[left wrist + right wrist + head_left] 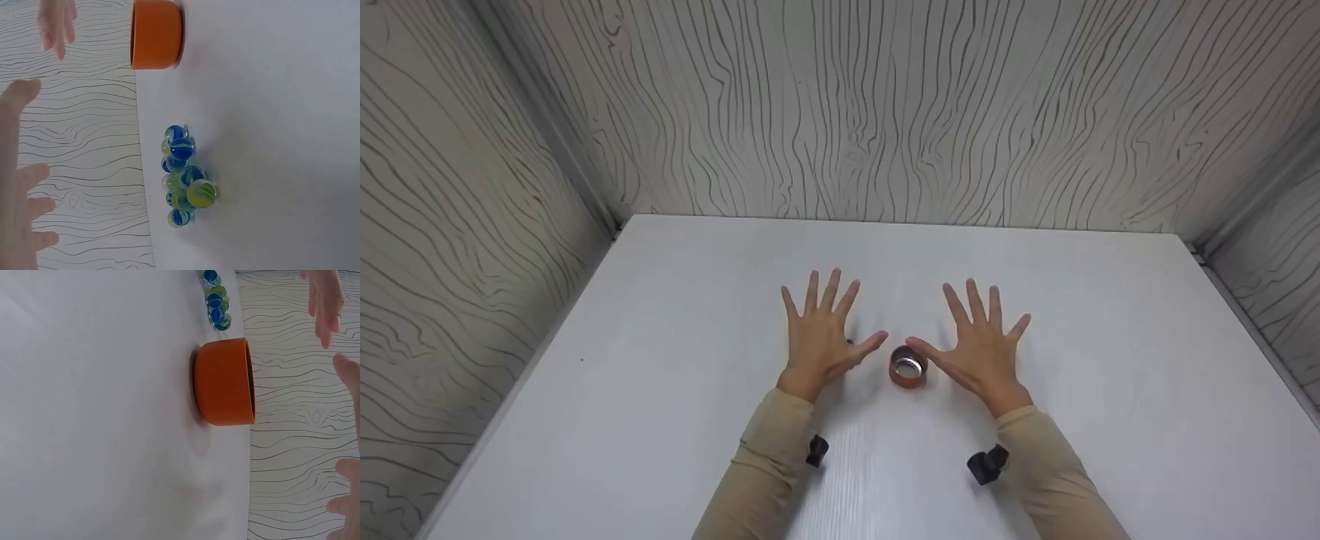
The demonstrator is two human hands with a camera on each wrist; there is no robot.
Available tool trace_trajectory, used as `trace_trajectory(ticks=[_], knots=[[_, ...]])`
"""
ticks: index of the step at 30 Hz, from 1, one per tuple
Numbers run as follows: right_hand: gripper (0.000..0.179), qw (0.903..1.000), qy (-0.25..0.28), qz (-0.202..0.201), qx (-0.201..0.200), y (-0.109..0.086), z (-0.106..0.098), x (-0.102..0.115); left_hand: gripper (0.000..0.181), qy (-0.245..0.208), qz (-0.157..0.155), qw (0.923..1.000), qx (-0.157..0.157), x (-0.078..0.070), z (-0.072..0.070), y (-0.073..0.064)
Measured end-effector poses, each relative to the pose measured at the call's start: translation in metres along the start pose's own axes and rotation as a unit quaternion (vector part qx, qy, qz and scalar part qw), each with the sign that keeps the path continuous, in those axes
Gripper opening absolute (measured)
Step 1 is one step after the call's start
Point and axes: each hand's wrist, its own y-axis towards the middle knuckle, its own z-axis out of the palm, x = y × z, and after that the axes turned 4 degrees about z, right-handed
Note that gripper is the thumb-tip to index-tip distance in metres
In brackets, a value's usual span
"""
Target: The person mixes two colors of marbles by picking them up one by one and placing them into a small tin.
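Observation:
Fingers spread wide, my left hand [819, 341] hovers over the table, left of a small orange cup [908, 382] with a shiny metallic inside. My right hand [986, 356] is likewise spread out on the other side, its thumb tip overlapping the cup's rim in the head view. Both hands hold nothing. Several glass marbles [188, 180], clear with blue, green and yellow swirls, lie in a cluster beneath the left hand; that hand hides nearly all of them from the head camera. The upright cup [222, 385] stands beside the cluster in the right wrist view.
The white table [660, 450] meets a wood-grain patterned panel [847, 112] at its back edge. Similar panels stand at the left and right. A dark wrist camera [988, 465] sits at the right sleeve, another [817, 451] at the left.

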Motion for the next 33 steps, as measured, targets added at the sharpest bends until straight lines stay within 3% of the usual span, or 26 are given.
trace_trajectory(ticks=[7,14,26,33], knots=[[0.092,0.9957,0.082,-0.018,0.040,-0.001,0.001,-0.001,0.072,-0.033,-0.015,0.9987,0.035,0.003,-0.003,-0.004],[0.085,0.9798,0.170,-0.015,0.104,-0.006,0.002,-0.005,0.052,-0.066,0.000,0.9978,-0.009,0.011,0.000,-0.011],[0.069,0.9630,0.250,-0.029,0.097,-0.013,0.018,-0.007,0.033,-0.150,-0.017,0.9884,-0.018,0.023,0.007,-0.022],[0.062,0.9509,0.294,-0.034,0.091,-0.017,0.026,-0.006,0.032,-0.176,-0.025,0.9840,0.004,0.029,0.011,-0.028]])
